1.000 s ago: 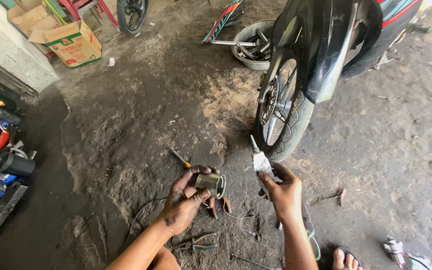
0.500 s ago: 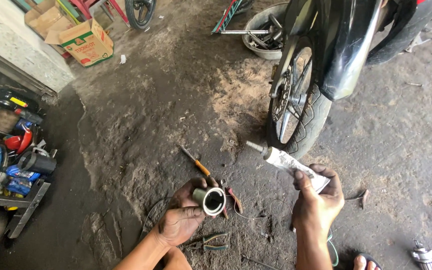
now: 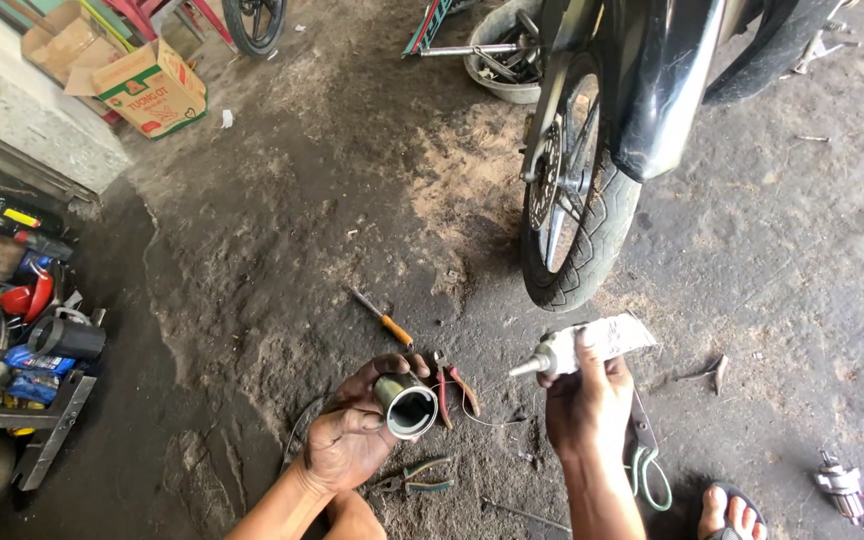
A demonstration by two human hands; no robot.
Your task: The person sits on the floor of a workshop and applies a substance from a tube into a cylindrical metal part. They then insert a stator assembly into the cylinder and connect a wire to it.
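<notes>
Two hands worked low over the dirt floor [image 3: 282, 220]. Leftmost, the left hand [image 3: 350, 440] was closed around a short metal cylinder [image 3: 405, 405], its open mouth tipped up and rightward, seemingly so the bore faced the nozzle. Just beside it to the right, apart, the right hand [image 3: 587, 400] was clamped on a crumpled white tube [image 3: 592, 342], nozzle pointing left toward the cylinder.

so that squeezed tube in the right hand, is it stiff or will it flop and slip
The tube looks soft: its flat end is crumpled, so it probably dents under the right hand rather than holding shape. It seems light, held out level in one grip. The hands look greasy, so it may be slippery near the nozzle.
</notes>
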